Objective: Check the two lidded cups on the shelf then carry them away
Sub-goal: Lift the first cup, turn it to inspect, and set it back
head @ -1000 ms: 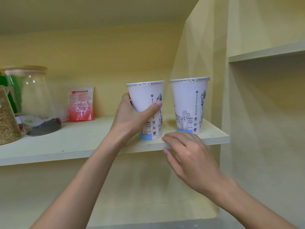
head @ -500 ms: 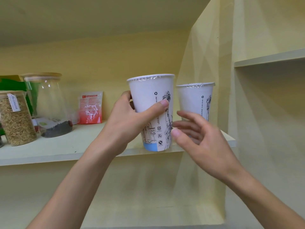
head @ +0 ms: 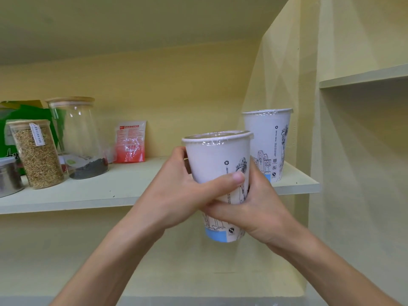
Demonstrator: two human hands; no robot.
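Two white paper cups with black line drawings, a blue patch near the base and a clear film lid. The near cup (head: 217, 160) is off the shelf, held in front of it and below shelf level. My left hand (head: 185, 195) wraps it from the left, thumb across the front. My right hand (head: 254, 208) grips its lower right side. The far cup (head: 268, 138) stands upright on the pale shelf (head: 132, 191), near its right end, untouched.
On the shelf's left stand a grain-filled jar (head: 36, 153), a tall glass jar (head: 75, 138) with dark contents, a metal tin (head: 8, 175) and a red sachet (head: 130, 141) against the back wall. A second shelf (head: 364, 77) juts out at upper right.
The near cup has come off the shelf, towards me and lower. My right hand, open beside it before, now grips it too. The far cup has stayed put.
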